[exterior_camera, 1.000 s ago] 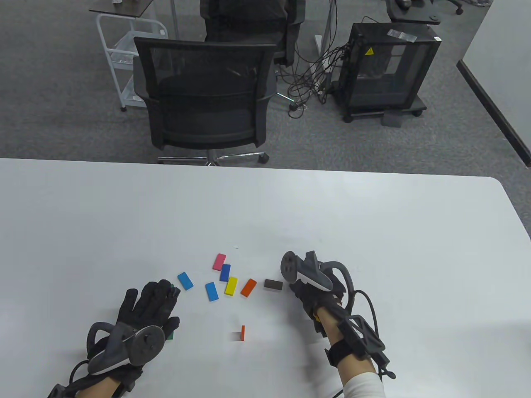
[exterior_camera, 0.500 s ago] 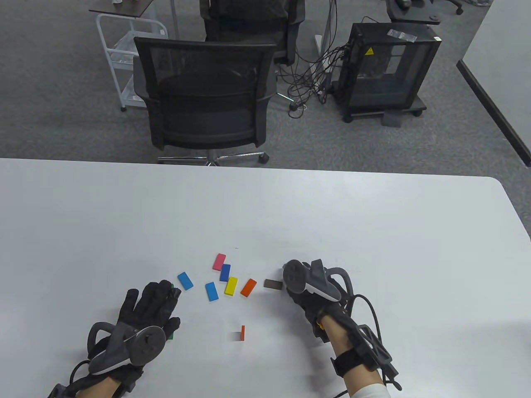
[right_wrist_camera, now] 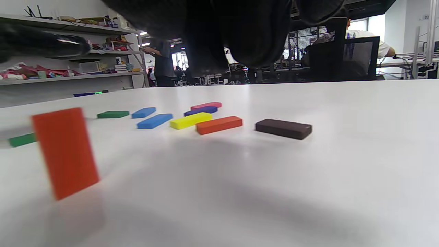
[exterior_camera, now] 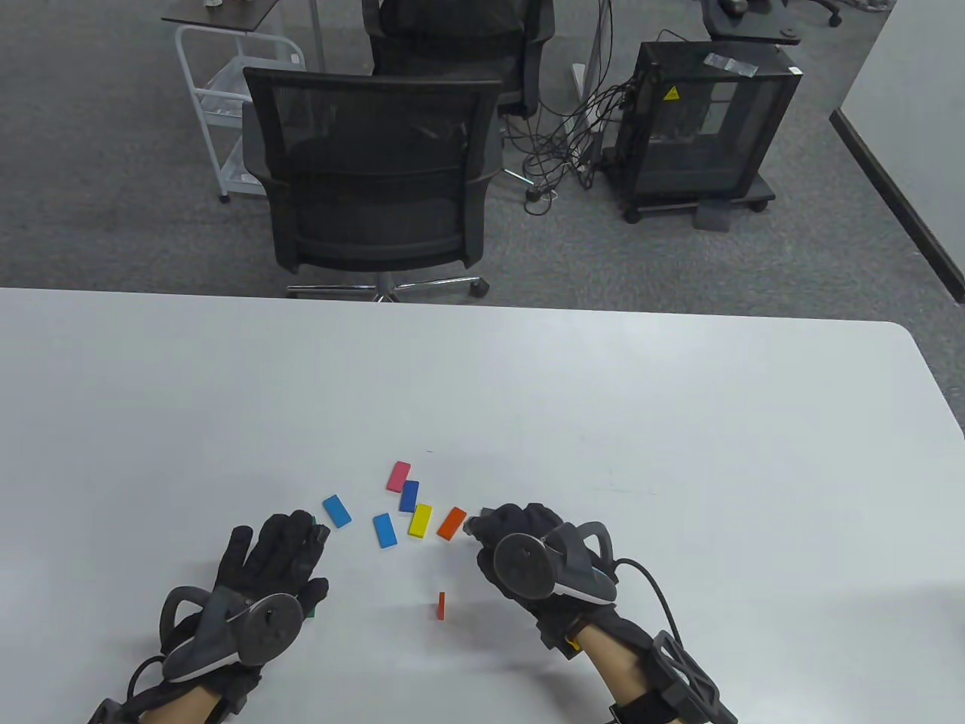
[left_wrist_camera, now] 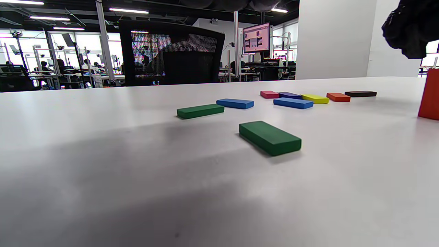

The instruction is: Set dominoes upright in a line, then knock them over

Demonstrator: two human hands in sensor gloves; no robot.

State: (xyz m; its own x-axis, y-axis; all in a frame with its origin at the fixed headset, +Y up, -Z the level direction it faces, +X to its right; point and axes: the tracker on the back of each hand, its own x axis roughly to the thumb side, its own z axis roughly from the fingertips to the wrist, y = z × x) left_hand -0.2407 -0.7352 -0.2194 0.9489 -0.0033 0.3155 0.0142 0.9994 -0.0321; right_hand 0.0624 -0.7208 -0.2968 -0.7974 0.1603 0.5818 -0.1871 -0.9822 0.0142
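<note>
One orange domino (exterior_camera: 442,605) (right_wrist_camera: 65,151) stands upright near the front of the white table (exterior_camera: 678,452). Behind it lie flat pink (exterior_camera: 398,477), dark blue (exterior_camera: 409,495), yellow (exterior_camera: 420,520), orange (exterior_camera: 451,523) and two blue dominoes (exterior_camera: 385,530) (exterior_camera: 337,510). My right hand (exterior_camera: 513,532) hovers palm down over the brown domino (right_wrist_camera: 283,128), which lies flat and untouched; the hand hides it from above. My left hand (exterior_camera: 279,550) rests spread over two flat green dominoes (left_wrist_camera: 270,138) (left_wrist_camera: 200,111), holding nothing.
A black mesh office chair (exterior_camera: 373,170) stands just past the table's far edge. Farther back are a black wheeled cabinet (exterior_camera: 705,128) with tangled cables and a white cart (exterior_camera: 226,98). The table's right edge curves away at the far right.
My right hand has swung left and toward me, turning palm down, and now covers the brown domino in the table view. The left hand and the dominoes have not moved.
</note>
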